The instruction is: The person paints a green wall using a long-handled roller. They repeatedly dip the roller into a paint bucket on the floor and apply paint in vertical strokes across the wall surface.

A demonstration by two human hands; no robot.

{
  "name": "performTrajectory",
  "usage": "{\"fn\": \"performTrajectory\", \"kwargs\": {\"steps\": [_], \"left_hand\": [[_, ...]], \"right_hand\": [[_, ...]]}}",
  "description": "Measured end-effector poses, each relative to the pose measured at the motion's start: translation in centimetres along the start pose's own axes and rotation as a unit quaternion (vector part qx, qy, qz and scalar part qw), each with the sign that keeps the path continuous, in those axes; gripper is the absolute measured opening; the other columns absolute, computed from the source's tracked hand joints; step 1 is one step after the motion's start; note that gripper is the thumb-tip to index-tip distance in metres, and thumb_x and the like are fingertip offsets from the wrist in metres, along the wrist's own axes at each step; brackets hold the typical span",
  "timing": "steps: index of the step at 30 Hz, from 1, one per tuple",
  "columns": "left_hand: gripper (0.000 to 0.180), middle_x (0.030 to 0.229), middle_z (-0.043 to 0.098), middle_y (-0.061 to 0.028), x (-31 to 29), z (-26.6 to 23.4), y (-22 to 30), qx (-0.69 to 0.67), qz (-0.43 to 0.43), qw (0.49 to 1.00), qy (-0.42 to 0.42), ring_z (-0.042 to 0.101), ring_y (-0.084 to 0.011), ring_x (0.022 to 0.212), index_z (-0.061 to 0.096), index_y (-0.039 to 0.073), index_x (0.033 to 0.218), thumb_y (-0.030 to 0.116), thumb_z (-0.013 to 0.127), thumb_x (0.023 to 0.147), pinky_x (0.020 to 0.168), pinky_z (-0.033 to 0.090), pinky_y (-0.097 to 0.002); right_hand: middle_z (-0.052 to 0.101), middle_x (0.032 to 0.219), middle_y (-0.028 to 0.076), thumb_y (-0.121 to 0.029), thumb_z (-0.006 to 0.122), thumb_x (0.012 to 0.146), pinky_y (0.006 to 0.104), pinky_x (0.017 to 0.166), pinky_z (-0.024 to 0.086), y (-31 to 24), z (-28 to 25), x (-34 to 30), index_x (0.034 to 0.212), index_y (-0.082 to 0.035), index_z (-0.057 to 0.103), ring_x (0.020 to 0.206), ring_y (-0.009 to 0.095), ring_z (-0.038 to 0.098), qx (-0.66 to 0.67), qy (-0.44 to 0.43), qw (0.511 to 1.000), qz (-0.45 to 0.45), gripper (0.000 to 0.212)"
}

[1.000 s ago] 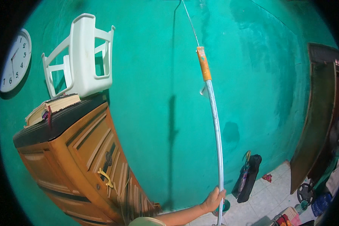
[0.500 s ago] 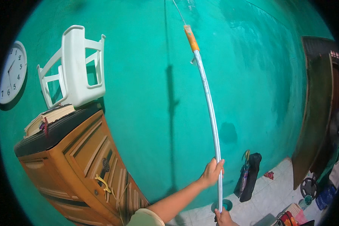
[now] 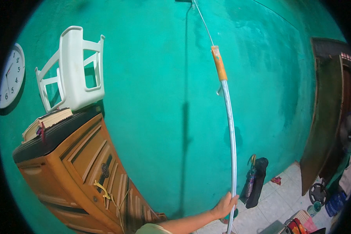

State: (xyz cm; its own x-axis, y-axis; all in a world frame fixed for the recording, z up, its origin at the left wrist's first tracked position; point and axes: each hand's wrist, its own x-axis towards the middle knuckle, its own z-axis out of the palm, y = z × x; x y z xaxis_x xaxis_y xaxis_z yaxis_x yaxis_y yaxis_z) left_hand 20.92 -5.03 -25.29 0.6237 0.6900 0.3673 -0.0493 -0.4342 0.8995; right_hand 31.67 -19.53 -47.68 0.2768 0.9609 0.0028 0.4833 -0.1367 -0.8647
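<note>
My left hand [image 3: 224,205] is wrapped around a long, pale, silvery pole [image 3: 231,144], its forearm reaching in from the lower edge. The pole stands nearly upright in front of a green wall [image 3: 152,78] and bows slightly. An orange sleeve [image 3: 219,64] covers its upper end, with a small hook-like piece sticking out just below. From the sleeve a thin metal rod [image 3: 203,20] runs up to the top edge, where its end is cut off. Only a sliver of my right hand [image 3: 225,233] shows, at the pole's lower part; most of it is out of view.
On the left, a wooden cabinet [image 3: 58,171] carries a thick book [image 3: 46,123] and an upturned white plastic stool [image 3: 72,74]. A clock [image 3: 12,78] hangs beside it. An umbrella [image 3: 249,179] and a black bag [image 3: 258,183] lean on the wall, near a doorway [image 3: 349,89].
The pole has come down and shifted to the right, and my left hand has moved down with it. My right hand has sunk almost out of view at the lower edge.
</note>
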Motion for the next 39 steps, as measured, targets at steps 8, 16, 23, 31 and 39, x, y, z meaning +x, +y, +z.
{"fn": "performTrajectory", "kwargs": {"steps": [8,16,23,31,39], "left_hand": [[0.026,0.071,0.059,-0.0087,8.5,-4.7,8.2,0.015,0.007,0.998,0.062,0.063,-0.0181,0.057,0.043,0.002,0.097,0.026,0.048,0.104,0.05,0.052,-0.0331],[0.029,0.069,0.059,-0.0109,11.1,-4.5,7.5,0.059,0.011,0.996,0.064,0.065,-0.0195,0.058,0.042,0.001,0.096,0.028,0.05,0.103,0.05,0.052,-0.0348],[0.027,0.07,0.059,-0.0093,8.3,-0.5,3.6,0.008,-0.002,1.0,0.027,0.064,-0.0181,0.058,0.042,0.001,0.098,0.026,0.05,0.103,0.049,0.052,-0.034],[0.031,0.07,0.059,-0.0091,12.4,-4.5,8.6,0.01,0.028,0.996,0.082,0.065,-0.0187,0.055,0.042,0.002,0.095,0.031,0.046,0.104,0.047,0.053,-0.0331],[0.041,0.065,0.056,-0.0122,18.0,-11.3,19.0,0.017,0.081,0.991,0.108,0.063,-0.0245,0.05,0.038,0.003,0.094,0.042,0.042,0.104,0.042,0.055,-0.0422]], "right_hand": [[0.059,0.061,0.01,-0.032,0.052,0.1,0.0372,0.051,0.048,-10.7,-5.8,4.4,0.094,0.004,0.054,0.054,0.022,0.062,0.06,-0.002,0.995,-0.076,0.037],[0.059,0.059,0.009,-0.031,0.053,0.099,0.0343,0.047,0.048,-12.4,-7.7,6.0,0.097,0.002,0.056,0.05,0.019,0.06,0.111,-0.001,0.994,-0.006,0.033],[0.06,0.071,0.014,-0.035,0.049,0.1,0.0425,0.056,0.046,-7.7,-7.0,2.3,0.106,0.001,0.063,0.057,0.027,0.054,0.109,-0.015,0.993,-0.028,0.04],[0.062,0.064,0.02,-0.03,0.053,0.099,0.0439,0.055,0.05,-11.4,-7.4,8.4,0.09,0.005,0.055,0.057,0.034,0.065,0.046,0.056,0.992,-0.108,0.036],[0.062,0.078,0.034,-0.036,0.056,0.099,0.0527,0.065,0.049,-23.9,-11.0,9.9,0.1,0.007,0.049,0.077,0.052,0.062,-0.038,0.09,0.988,-0.123,0.044]]}}
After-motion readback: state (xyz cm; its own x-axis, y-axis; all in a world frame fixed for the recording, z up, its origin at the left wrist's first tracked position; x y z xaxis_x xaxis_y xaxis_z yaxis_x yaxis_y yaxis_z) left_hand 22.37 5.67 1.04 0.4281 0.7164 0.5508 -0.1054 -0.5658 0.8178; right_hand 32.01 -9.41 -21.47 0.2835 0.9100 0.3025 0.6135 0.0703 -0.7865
